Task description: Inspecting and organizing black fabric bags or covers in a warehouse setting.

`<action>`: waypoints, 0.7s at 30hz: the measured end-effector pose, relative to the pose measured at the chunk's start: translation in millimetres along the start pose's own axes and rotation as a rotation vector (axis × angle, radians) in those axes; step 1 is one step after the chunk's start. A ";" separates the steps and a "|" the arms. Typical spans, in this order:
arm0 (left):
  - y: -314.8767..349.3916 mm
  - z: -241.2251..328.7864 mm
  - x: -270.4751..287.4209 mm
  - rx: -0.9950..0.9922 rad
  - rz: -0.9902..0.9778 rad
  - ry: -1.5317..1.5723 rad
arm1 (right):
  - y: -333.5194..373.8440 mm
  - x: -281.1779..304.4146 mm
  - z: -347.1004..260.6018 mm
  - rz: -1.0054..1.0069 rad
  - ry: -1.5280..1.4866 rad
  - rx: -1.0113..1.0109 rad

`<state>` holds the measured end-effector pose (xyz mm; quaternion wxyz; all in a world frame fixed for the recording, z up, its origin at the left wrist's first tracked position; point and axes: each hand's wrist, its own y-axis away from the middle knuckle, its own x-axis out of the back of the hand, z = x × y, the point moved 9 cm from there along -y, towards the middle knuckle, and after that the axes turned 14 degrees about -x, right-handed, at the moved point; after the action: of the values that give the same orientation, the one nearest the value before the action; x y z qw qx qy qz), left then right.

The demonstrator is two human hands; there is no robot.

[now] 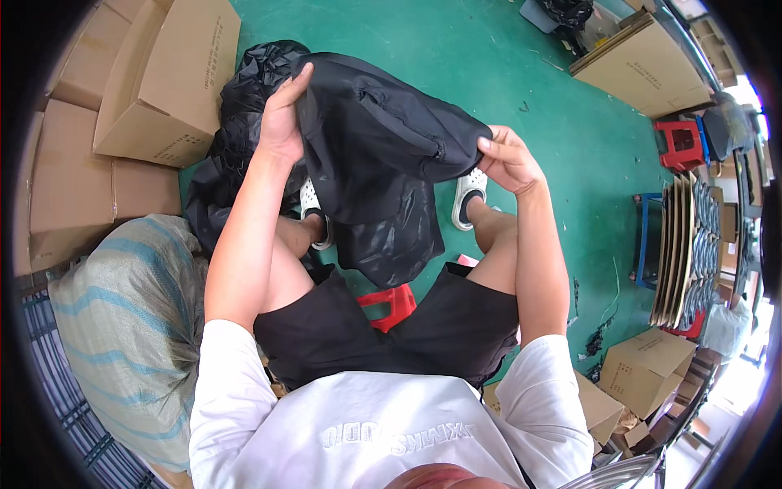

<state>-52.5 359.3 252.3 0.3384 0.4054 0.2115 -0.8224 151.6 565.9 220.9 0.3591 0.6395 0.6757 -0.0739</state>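
A black cloth garment [358, 155] hangs stretched out in front of me, above my knees and feet. A raised seam or folded edge runs along its upper right part; I cannot tell which piece of clothing it is. My left hand [283, 122] holds its left edge, thumb up, the other fingers hidden behind the cloth. At the right end my right hand [511, 159] pinches the edge between thumb and fingers. Below the garment hangs or lies shiny black material [395, 244], partly covered by it.
Black plastic bags [259, 77] lie heaped at the left, beside stacked cardboard boxes [175, 81]. A striped woven sack [134, 301] bulges near my left side. Part of a red stool [395, 306] shows between my legs. Flat cardboard [643, 69] and another red stool [680, 145] stand at the right.
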 end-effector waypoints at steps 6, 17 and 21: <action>9.4 4.2 -15.9 0.012 0.006 -0.171 | 1.4 8.0 -20.3 0.144 -0.083 0.187; 79.2 -12.6 -21.1 0.321 -0.336 -0.768 | 20.9 -12.6 19.8 0.203 0.153 0.058; 160.0 -13.4 -51.6 0.298 -0.491 -0.747 | 65.5 -65.9 47.5 0.142 0.306 -0.018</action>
<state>93.8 278.4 274.6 0.1248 0.0638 0.0444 -0.9891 225.3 497.1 247.9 0.2621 0.6863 0.6761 0.0560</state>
